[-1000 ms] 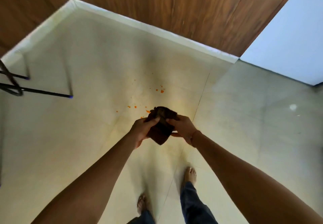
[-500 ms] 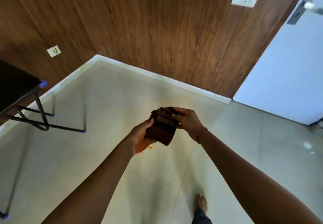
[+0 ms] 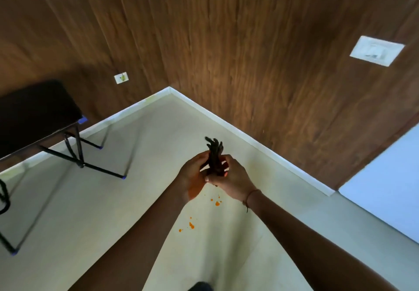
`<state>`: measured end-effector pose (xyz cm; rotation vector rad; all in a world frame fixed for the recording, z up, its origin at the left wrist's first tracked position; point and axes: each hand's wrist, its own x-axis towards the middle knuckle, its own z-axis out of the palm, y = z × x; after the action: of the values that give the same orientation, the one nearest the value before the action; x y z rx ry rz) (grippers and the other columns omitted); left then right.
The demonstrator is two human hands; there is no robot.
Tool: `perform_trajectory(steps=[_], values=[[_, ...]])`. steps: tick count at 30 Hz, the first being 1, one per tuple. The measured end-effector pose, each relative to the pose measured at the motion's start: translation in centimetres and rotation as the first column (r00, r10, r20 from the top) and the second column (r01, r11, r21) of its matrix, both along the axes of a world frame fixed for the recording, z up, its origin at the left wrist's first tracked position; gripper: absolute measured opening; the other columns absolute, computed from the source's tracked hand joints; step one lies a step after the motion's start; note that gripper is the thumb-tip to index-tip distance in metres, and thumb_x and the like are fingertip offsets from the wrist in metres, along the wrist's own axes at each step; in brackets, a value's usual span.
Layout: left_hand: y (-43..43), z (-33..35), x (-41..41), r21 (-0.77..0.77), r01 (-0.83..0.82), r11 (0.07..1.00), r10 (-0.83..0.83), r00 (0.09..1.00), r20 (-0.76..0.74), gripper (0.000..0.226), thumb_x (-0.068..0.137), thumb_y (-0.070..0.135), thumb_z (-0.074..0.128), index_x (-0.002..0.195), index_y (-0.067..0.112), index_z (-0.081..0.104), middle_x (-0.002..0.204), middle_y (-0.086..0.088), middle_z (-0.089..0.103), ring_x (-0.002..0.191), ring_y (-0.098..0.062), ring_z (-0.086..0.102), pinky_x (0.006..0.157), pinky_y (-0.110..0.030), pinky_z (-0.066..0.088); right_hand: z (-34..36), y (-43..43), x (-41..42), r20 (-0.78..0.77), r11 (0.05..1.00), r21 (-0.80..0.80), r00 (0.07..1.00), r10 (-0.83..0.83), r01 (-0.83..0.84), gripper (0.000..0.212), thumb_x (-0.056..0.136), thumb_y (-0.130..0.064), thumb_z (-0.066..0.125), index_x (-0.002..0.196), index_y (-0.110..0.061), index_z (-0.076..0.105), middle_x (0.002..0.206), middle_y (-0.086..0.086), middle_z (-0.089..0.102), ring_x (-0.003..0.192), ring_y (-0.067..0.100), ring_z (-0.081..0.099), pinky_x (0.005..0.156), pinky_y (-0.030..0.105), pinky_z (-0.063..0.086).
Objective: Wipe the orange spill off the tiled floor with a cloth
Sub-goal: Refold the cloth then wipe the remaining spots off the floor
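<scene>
Dark brown, almost black, the cloth (image 3: pixel 214 156) is bunched into a narrow, creased bundle that stands nearly upright at the centre of the frame, its crumpled top poking out above the fingers. It is held in the air, clear of the tiled floor (image 3: pixel 136 211).

Both hands close on it. The left hand (image 3: pixel 192 177) curls round the cloth's left side, and an orange smear shows on the heel of its palm. The right hand (image 3: pixel 231 180) grips the right side and lower end, fingers wrapped tightly, with a thin thread band (image 3: pixel 250 196) at the wrist.

The orange spill (image 3: pixel 217 203) lies on the pale floor just below the hands in the picture: a few small drops near the right wrist and another small cluster lower down between the forearms.

At the left edge stands a black desk (image 3: pixel 34 113) on thin metal legs. Wood-panelled walls (image 3: pixel 226 52) meet at a corner above a white skirting (image 3: pixel 249 141), with a white switch plate (image 3: pixel 376 51) at upper right.
</scene>
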<state>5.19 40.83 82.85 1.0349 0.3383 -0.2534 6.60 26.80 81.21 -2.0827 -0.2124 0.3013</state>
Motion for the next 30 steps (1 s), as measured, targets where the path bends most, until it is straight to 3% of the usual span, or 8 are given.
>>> perform_trajectory(steps=[4,10,14,16,22,26,28,30], values=[[-0.7,-0.6,5.9,0.164,-0.056,0.985,0.058,0.998,-0.006,0.029,0.09,0.0,0.059,0.118,0.005,0.062,0.103,-0.011,0.071,0.084,-0.015,0.07,0.071,-0.021,0.055,-1.3,-1.5,6.8,0.071,1.0,0.019,0.997,-0.021,0.02,0.024,0.091,-0.036,0.065,0.106,-0.017,0.067,0.092,-0.002,0.072,0.089,0.017,0.067,0.086,0.042,0.053],[-2.1,-1.9,18.0,0.045,-0.148,0.988,0.152,0.984,-0.096,0.025,0.087,-0.001,0.06,0.107,0.012,0.068,0.093,-0.009,0.071,0.086,-0.023,0.068,0.074,-0.027,0.053,0.3,-4.3,19.4,-0.11,0.991,0.081,0.987,0.118,-0.11,0.028,0.093,-0.042,0.06,0.11,-0.022,0.069,0.097,0.008,0.074,0.091,0.021,0.071,0.086,0.045,0.057],[-3.3,-0.2,25.2,0.005,-0.158,0.987,0.158,0.984,-0.083,0.017,0.087,0.014,0.062,0.101,0.012,0.071,0.102,-0.008,0.072,0.098,-0.024,0.068,0.08,-0.033,0.054,2.0,-4.7,26.5,-0.143,0.987,0.109,0.981,0.134,-0.118,0.046,0.101,-0.044,0.044,0.098,-0.005,0.07,0.085,0.014,0.073,0.09,0.023,0.067,0.085,0.039,0.053],[-3.5,0.3,28.2,-0.003,-0.182,0.983,0.181,0.977,-0.109,0.017,0.089,0.022,0.062,0.103,0.014,0.07,0.101,-0.008,0.073,0.099,-0.026,0.068,0.078,-0.034,0.054,2.1,-4.4,29.6,-0.226,0.989,0.141,0.971,0.084,-0.053,0.048,0.104,-0.035,0.039,0.098,0.003,0.068,0.093,0.019,0.072,0.09,0.02,0.065,0.089,0.041,0.05],[-2.7,-0.6,35.1,0.113,-0.311,0.944,0.322,0.941,-0.107,0.022,0.085,0.002,0.067,0.107,0.006,0.065,0.085,-0.01,0.071,0.07,-0.02,0.067,0.058,-0.024,0.054,2.5,-3.0,38.6,-0.388,0.944,0.319,0.92,0.05,0.083,0.028,0.097,-0.028,0.045,0.103,-0.025,0.072,0.1,0.0,0.074,0.099,0.014,0.066,0.083,0.034,0.055],[-1.0,-2.7,38.8,0.135,-0.478,0.868,0.495,0.85,-0.179,0.04,0.084,-0.01,0.058,0.12,0.004,0.056,0.106,-0.021,0.067,0.087,-0.031,0.067,0.06,-0.034,0.057,2.3,-0.7,46.7,-0.377,0.915,0.404,0.909,0.18,-0.014,0.031,0.101,-0.034,0.046,0.122,-0.022,0.064,0.118,0.003,0.068,0.108,0.018,0.064,0.081,0.035,0.055],[-0.6,-3.0,38.5,0.231,-0.452,0.862,0.5,0.833,-0.237,0.053,0.079,0.0,0.065,0.129,0.01,0.049,0.104,-0.016,0.066,0.085,-0.026,0.065,0.063,-0.033,0.053,2.1,0.7,49.6,-0.404,0.912,0.407,0.886,0.227,-0.048,0.034,0.101,-0.036,0.047,0.123,-0.017,0.064,0.119,0.006,0.068,0.107,0.022,0.065,0.079,0.035,0.055],[-0.5,-3.1,37.8,0.332,-0.404,0.852,0.503,0.809,-0.306,0.08,0.057,0.021,0.076,0.13,0.016,0.044,0.108,-0.01,0.062,0.092,-0.022,0.059,0.073,-0.033,0.047,2.5,2.1,51.4,-0.411,0.9,0.406,0.847,0.336,-0.159,0.035,0.1,-0.04,0.048,0.119,-0.016,0.067,0.116,0.005,0.07,0.103,0.02,0.067,0.077,0.034,0.055]])
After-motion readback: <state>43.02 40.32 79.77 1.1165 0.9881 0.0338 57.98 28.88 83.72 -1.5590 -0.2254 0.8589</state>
